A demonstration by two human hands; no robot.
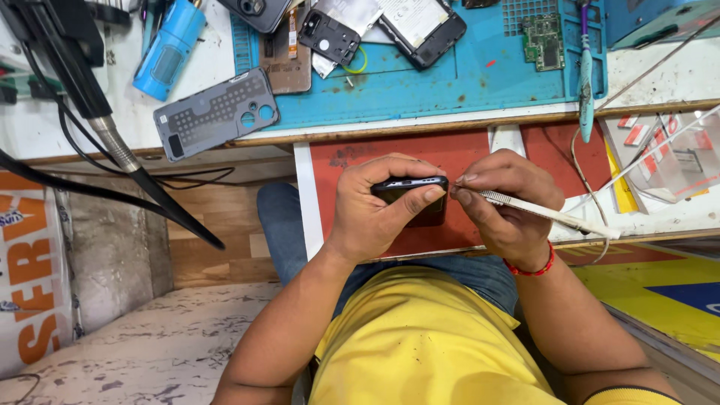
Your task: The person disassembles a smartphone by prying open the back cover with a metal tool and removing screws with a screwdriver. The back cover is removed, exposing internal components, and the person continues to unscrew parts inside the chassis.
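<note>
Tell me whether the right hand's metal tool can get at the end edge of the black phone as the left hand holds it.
Probably yes: the left hand leaves the black phone edge facing the right hand bare, and the metal tool tip is already there.

Workshop corner, evenly lit.
Worn white wooden-edged counter (660, 79) carrying a blue rubber work mat (450, 82); speckled grey concrete floor (150, 345) beneath; plank wall panel (217, 240).

White banner (34, 277) with orange lettering at far left, hanging low beside wooden panel. Yellow sign (660, 289) with blue patch at lower right, lying flat under glass. Small red-and-white labels (637, 131) at right, under clear plastic below bench edge. White label (411, 16) on black phone back at top centre, on blue mat.
</note>
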